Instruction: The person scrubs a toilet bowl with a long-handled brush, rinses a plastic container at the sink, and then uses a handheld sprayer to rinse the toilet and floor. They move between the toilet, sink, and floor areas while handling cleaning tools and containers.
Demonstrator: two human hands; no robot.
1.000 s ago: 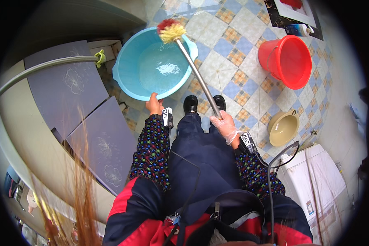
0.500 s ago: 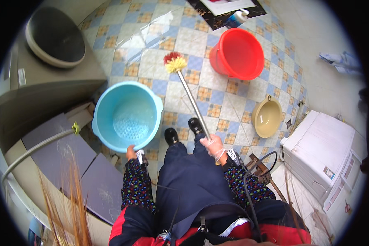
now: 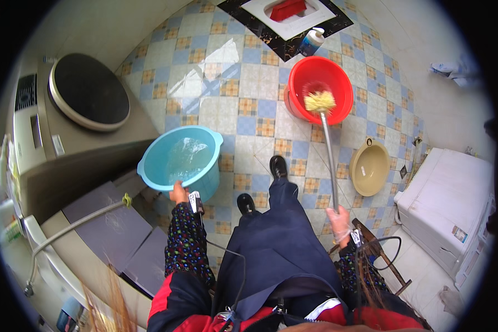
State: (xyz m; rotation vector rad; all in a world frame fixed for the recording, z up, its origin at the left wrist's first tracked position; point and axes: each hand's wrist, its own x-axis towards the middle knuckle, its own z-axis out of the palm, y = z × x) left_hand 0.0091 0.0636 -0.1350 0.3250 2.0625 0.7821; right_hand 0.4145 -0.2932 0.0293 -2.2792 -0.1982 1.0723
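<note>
My left hand (image 3: pixel 179 192) is closed over the near rim of a light blue plastic basin (image 3: pixel 211 176), which holds some water and tilts slightly. In my right hand (image 3: pixel 339 222), covered by a thin clear glove, is a long metal-handled brush (image 3: pixel 329 149). Its pale yellow bristle head is at the mouth of a red bucket (image 3: pixel 344 77); I cannot tell whether it touches the inside. To the right of the brush handle, a beige bowl (image 3: pixel 371 170) rests on the tiled floor.
A front-loading washing machine (image 3: pixel 88 94) with a dark round door is at the left. A hose (image 3: pixel 77 224) runs below it. Behind the bucket are a pump bottle (image 3: pixel 312 41) and a squat toilet (image 3: pixel 254 12). A white appliance (image 3: pixel 445 193) and wooden stool (image 3: pixel 390 265) are at the right.
The brush has swung right, its head going from above the floor to the red bucket's mouth. The blue basin has been raised and tilted by my left hand.
</note>
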